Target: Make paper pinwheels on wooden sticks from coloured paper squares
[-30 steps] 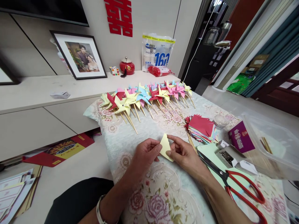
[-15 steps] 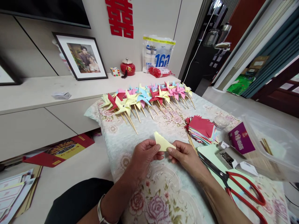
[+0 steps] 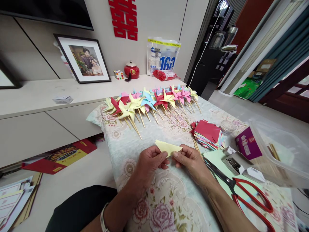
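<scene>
Both my hands pinch a small folded yellow paper (image 3: 167, 147) just above the floral cloth. My left hand (image 3: 149, 164) grips its left side with thumb and fingers, and my right hand (image 3: 191, 161) holds its right tip. The paper lies nearly flat, pointing away from me. A row of finished paper pinwheels (image 3: 149, 101) on wooden sticks lies across the far end of the cloth. A stack of cut coloured paper squares (image 3: 209, 133), red on top, sits just right of my right hand.
Red-handled scissors (image 3: 243, 193) lie at the right on a pale green sheet. Beyond them are a purple box (image 3: 248, 146), a small open tin (image 3: 235, 162), a clear plastic tub (image 3: 280, 154) and a small jar (image 3: 228, 126). A low cabinet (image 3: 36, 96) with a framed photo stands left.
The yellow paper has been tipped from standing upright to lying nearly flat between my fingers. My hands stayed in about the same place.
</scene>
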Demonstrator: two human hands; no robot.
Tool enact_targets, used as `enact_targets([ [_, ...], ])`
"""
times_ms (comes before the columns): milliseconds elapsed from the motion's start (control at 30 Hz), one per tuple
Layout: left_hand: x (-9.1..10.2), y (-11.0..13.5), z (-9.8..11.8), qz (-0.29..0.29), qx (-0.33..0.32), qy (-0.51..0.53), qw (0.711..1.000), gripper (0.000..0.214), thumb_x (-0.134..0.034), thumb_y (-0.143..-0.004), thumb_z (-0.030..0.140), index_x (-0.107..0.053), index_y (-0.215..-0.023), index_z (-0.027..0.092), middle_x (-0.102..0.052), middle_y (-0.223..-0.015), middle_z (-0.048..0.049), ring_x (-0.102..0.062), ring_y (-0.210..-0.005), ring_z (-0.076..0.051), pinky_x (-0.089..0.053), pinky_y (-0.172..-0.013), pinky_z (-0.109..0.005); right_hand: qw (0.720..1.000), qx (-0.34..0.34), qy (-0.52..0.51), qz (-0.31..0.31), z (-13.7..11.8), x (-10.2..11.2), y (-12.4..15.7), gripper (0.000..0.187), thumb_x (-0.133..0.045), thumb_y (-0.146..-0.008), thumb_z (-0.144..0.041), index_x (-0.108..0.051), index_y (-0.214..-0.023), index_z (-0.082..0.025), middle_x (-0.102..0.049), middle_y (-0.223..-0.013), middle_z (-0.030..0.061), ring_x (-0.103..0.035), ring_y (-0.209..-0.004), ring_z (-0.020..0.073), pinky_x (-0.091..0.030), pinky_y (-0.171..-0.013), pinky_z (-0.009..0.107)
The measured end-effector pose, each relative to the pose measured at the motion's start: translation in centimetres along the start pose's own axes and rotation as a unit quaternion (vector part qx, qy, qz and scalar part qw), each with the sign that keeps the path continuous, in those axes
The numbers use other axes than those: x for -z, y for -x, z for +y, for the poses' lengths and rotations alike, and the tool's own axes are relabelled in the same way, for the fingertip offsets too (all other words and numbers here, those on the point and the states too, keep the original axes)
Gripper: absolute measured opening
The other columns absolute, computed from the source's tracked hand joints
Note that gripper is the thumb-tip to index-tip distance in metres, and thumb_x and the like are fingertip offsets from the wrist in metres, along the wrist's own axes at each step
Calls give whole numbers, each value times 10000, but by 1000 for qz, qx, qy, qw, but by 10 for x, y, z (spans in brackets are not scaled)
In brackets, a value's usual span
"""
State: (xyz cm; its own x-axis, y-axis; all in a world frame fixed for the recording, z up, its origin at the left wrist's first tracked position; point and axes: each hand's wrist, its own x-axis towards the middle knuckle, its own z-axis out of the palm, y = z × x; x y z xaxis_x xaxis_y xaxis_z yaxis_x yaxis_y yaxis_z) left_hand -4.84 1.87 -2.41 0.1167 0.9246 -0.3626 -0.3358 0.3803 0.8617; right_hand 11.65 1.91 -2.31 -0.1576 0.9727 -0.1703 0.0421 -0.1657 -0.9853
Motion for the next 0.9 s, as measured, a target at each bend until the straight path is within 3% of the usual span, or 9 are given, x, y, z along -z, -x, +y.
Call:
enact_targets([
  [200, -1, 0, -4, -6, -6, 7, 1000, 297, -838, -589, 350, -632, -654, 146, -703, -618, -29, -637, -589, -135, -514, -552, -230, 997, -19, -75, 21, 13, -6, -3, 394, -834, -688, -495, -609, -661, -172, -615, -526, -23, -476, -491, 98, -320, -524, 238],
  [367, -2, 2, -5, -34, 17, -32, 999, 300, -828, -596, 325, -711, -785, 124, -730, -701, -45, -634, -579, -134, -502, -524, -230, 998, -4, -42, 43, 14, -1, -4, 376, -835, -703, -443, -588, -611, -175, -595, -522, -30, -470, -507, 102, -316, -535, 250],
  [633, -4, 3, -5, -28, -16, -85, 996, 213, -772, -648, 327, -670, -650, 140, -661, -554, -3, -564, -486, -98, -456, -485, -203, 998, 13, -65, 4, 15, 0, -2, 317, -800, -761, -417, -617, -680, -171, -604, -545, -29, -485, -533, 111, -340, -566, 261],
  [900, -3, 1, -9, -44, -25, -97, 994, 178, -743, -666, 302, -674, -717, 146, -683, -600, -11, -599, -512, -122, -496, -513, -230, 997, 11, -69, 38, 12, 1, -2, 327, -830, -718, -389, -614, -606, -170, -578, -533, -39, -451, -521, 98, -309, -550, 258],
])
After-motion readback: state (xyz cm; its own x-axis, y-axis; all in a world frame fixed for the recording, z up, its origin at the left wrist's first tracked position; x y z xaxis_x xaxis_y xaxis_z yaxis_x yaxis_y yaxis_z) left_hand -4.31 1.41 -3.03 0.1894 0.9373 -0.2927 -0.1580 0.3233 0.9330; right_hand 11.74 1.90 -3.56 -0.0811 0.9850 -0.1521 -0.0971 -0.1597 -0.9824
